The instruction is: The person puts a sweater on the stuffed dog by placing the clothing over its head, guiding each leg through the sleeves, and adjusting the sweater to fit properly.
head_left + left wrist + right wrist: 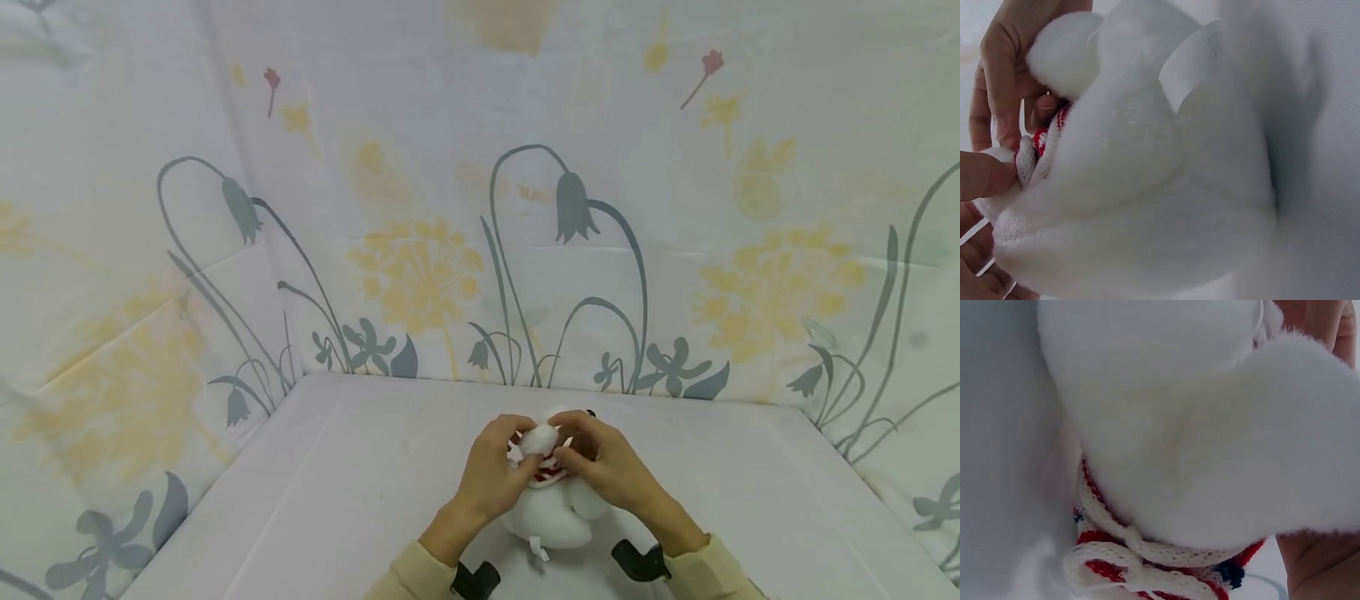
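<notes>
A white plush toy (555, 518) lies on the white table, a small tag (537, 547) sticking out at its near end. Round it sits a red and white knitted garment (1172, 553) with dark blue patches. My left hand (491, 467) pinches a small fluffy white part (538, 439) of the toy; in the left wrist view its thumb (988, 178) presses there beside the knit. Opposite, my right hand (611, 458) holds the toy with bent fingers at the knitted edge. The toy's bulk hides most of the right fingertips in the right wrist view.
The white tabletop (360, 483) spreads round the toy. Behind and beside it hangs a pale curtain (427, 125) printed with grey and yellow flowers. Black wrist cameras (640, 560) sit below both hands, close to the toy.
</notes>
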The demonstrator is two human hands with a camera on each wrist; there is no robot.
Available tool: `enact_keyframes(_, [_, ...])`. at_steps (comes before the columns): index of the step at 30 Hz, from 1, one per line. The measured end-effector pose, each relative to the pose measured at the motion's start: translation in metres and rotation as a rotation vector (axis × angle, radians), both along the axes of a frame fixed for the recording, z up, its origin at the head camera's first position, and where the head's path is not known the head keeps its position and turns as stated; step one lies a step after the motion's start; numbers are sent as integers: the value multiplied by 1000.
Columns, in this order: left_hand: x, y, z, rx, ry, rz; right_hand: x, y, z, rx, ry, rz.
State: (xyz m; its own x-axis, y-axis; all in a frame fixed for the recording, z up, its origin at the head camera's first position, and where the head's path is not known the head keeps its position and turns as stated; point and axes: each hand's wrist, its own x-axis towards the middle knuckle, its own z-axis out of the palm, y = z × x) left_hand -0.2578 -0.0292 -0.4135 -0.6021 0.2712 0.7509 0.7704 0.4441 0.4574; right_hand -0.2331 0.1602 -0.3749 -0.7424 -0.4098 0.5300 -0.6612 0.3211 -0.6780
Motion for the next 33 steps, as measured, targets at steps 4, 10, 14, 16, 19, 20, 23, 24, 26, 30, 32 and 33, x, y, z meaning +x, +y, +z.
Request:
enact_keyframes(4, [-2, -4, 1, -2, -10, 27, -1, 0, -3, 22, 54, -32])
enact_keyframes(10, [-6, -12, 1, 29, -81, 72, -16, 8, -23, 51, 155, -73])
enact_keyframes(14, [-10, -17, 0, 26, -122, 129, -20, 11, -27, 79, 205, -83])
enact_keyframes(16, [-11, -20, 0, 16, -139, 159, -20, 12, -28, 106, 228, -112])
enact_keyframes(19, [-13, -23, -1, 7, -156, 190, -20, 12, -28, 152, 236, -185])
enact_keyframes(20, [-14, -24, 0, 10, -163, 197, -20, 11, -28, 167, 238, -216])
enact_keyframes(23, [-15, -27, 0, 14, -192, 216, -19, 10, -27, 209, 234, -309])
enact_keyframes(24, [-15, -28, 1, 15, -200, 220, -18, 9, -27, 218, 230, -335])
enact_keyframes(26, [-15, -28, 1, 4, -205, 231, -19, 8, -28, 237, 219, -375])
enact_keyframes(30, [-14, -28, 2, -20, -143, 255, -19, 7, -30, 258, 155, -432])
enact_keyframes(32, [-13, -27, 3, -21, -81, 253, -20, 6, -32, 269, 118, -458])
enact_keyframes(33, [-13, -26, 4, -21, -43, 243, -20, 6, -32, 273, 100, -471])
